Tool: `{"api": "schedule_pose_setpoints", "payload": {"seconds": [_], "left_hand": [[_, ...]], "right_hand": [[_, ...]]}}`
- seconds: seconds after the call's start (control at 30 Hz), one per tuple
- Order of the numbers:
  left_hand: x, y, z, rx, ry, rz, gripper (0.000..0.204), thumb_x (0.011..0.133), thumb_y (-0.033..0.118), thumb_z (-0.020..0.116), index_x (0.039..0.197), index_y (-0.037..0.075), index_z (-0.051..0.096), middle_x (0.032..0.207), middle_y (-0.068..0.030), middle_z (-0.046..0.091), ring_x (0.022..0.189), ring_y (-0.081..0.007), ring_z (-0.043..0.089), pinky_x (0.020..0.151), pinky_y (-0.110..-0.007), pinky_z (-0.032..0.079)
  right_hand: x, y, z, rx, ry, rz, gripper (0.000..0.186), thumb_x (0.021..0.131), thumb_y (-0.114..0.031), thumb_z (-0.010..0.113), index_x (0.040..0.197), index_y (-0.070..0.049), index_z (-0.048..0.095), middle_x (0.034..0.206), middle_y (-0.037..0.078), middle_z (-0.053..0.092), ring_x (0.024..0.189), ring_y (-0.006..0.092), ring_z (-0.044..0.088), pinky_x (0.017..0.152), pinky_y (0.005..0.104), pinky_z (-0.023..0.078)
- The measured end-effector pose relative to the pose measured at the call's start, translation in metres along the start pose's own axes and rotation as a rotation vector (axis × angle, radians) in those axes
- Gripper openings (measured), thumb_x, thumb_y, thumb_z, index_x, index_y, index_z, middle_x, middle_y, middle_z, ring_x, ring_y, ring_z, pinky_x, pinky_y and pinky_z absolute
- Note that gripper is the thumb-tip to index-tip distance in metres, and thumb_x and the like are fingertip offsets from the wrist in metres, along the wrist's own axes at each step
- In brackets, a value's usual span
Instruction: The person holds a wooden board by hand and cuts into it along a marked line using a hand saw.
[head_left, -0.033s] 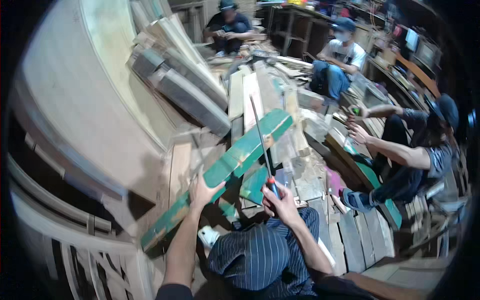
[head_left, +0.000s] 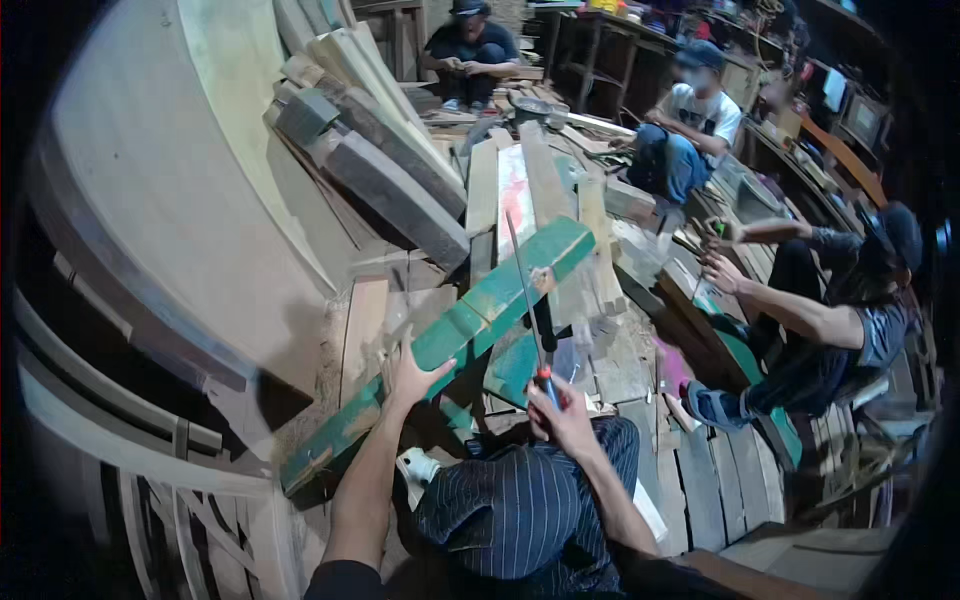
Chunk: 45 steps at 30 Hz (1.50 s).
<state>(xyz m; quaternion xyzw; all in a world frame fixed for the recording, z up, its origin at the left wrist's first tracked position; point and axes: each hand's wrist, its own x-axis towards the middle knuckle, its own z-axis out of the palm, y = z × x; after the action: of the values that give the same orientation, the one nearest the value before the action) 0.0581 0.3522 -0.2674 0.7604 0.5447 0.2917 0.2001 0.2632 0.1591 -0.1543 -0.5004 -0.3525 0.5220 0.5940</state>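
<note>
A long wooden beam with worn green paint [head_left: 470, 325] lies at a slant in front of my knees, from lower left to upper right. My left hand [head_left: 408, 374] grips its near side, thumb stretched along the top and fingers partly hidden by the beam. In my right hand [head_left: 562, 415] is a long screwdriver [head_left: 527, 275] with a thin metal shaft and a blue and orange handle, held closed in the fingers. Its shaft points away from me across the beam, near a bare, chipped patch [head_left: 543, 280] in the paint. Whether shaft and wood touch, I cannot tell.
Planks [head_left: 545, 190] and scraps cover the floor ahead. Thick timbers [head_left: 395, 195] are stacked at left beside a large pale curved panel [head_left: 130, 190]. A co-worker [head_left: 840, 310] sits close on my right by another green beam [head_left: 745, 365]; two more people crouch farther back.
The whole view has shifted slightly, with the background sitting a little lower and farther right. My hands keep their grip on the beam and the screwdriver.
</note>
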Motion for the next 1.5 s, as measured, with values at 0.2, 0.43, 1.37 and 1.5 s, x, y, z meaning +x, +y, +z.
{"api": "schedule_pose_setpoints", "payload": {"seconds": [0.2, 0.43, 1.37, 1.5], "left_hand": [[0.001, -0.016, 0.000, 0.089, 0.039, 0.041, 0.106, 0.066, 0.068, 0.076, 0.143, 0.004, 0.041, 0.119, -0.0242, 0.062, 0.111, -0.0398, 0.060, 0.102, -0.055, 0.037], [0.004, -0.015, -0.002, 0.026, 0.000, 0.020, 0.103, 0.066, 0.070, 0.074, 0.137, 0.001, 0.047, 0.123, -0.0221, 0.060, 0.121, -0.0376, 0.054, 0.112, -0.061, 0.025], [0.005, -0.021, 0.005, 0.110, 0.064, 0.072, 0.085, 0.069, 0.065, 0.075, 0.131, 0.010, 0.056, 0.125, -0.0142, 0.062, 0.124, -0.0341, 0.052, 0.110, -0.061, 0.020], [0.005, -0.007, -0.004, 0.095, 0.041, 0.060, 0.088, 0.065, 0.067, 0.077, 0.126, 0.007, 0.056, 0.120, -0.0179, 0.062, 0.121, -0.0366, 0.055, 0.110, -0.064, 0.027]], "right_hand": [[-0.049, 0.055, -0.022, -0.601, 0.274, -0.138, 0.031, 0.087, -0.019, 0.074, 0.106, 0.005, 0.066, 0.062, 0.006, 0.051, 0.062, 0.0073, 0.046, 0.055, 0.0285, 0.041], [-0.072, 0.083, -0.059, -0.737, 0.290, 0.000, 0.032, 0.088, -0.020, 0.073, 0.108, 0.003, 0.065, 0.061, 0.009, 0.056, 0.052, 0.0116, 0.048, 0.052, 0.0321, 0.042], [-0.079, -0.329, 0.019, 0.003, 0.477, -1.064, 0.024, 0.102, -0.030, 0.053, 0.109, -0.006, 0.057, 0.077, 0.002, 0.055, 0.053, 0.0079, 0.038, 0.047, 0.0222, 0.031], [-0.105, -0.303, 0.001, -0.082, 0.358, -1.103, 0.028, 0.102, -0.032, 0.050, 0.105, -0.005, 0.056, 0.070, 0.001, 0.046, 0.046, 0.0081, 0.040, 0.037, 0.0228, 0.025]]}}
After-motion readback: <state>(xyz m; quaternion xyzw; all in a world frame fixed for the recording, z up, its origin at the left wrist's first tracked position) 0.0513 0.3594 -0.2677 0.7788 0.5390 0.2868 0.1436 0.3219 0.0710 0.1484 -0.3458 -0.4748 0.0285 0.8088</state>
